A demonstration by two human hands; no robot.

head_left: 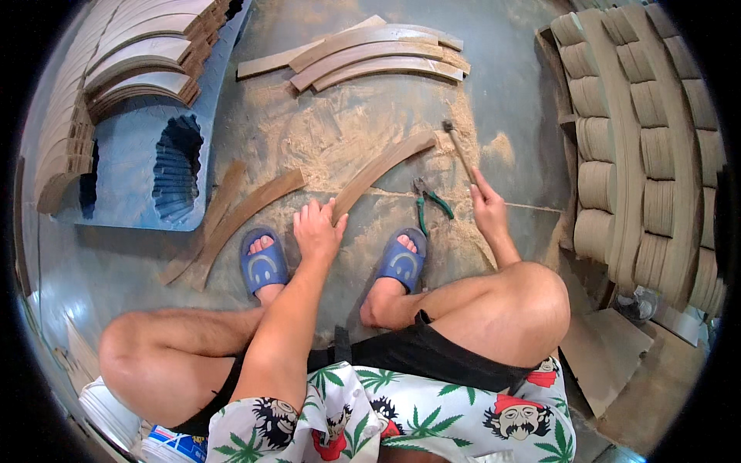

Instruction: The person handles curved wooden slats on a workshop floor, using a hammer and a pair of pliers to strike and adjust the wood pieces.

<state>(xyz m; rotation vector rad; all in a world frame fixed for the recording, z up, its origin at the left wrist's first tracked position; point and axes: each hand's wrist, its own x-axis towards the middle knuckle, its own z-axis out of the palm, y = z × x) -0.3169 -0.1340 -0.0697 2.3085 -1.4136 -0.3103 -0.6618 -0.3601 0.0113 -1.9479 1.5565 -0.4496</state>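
Note:
My left hand [316,230] grips the near end of a curved wooden slat [384,167], which slants away to the far right above the floor between my feet. In my right hand [488,210] is a small hammer [461,153]; its dark head points away from me, just beyond the slat's far end. Green-handled pliers [429,202] lie on the floor between the slat and my right hand, jaws pointing away. Left of my left hand, another curved slat [251,216] rests on the floor, partly over a second wooden strip [218,202].
Several curved slats [378,58] are stacked on the floor ahead. A blue plastic pallet [139,174] bears piled curved wood at the left. Rows of bundled curved pieces [648,143] stand at the right. Sawdust [340,127] covers much of the floor; a flat board [606,359] lies at lower right.

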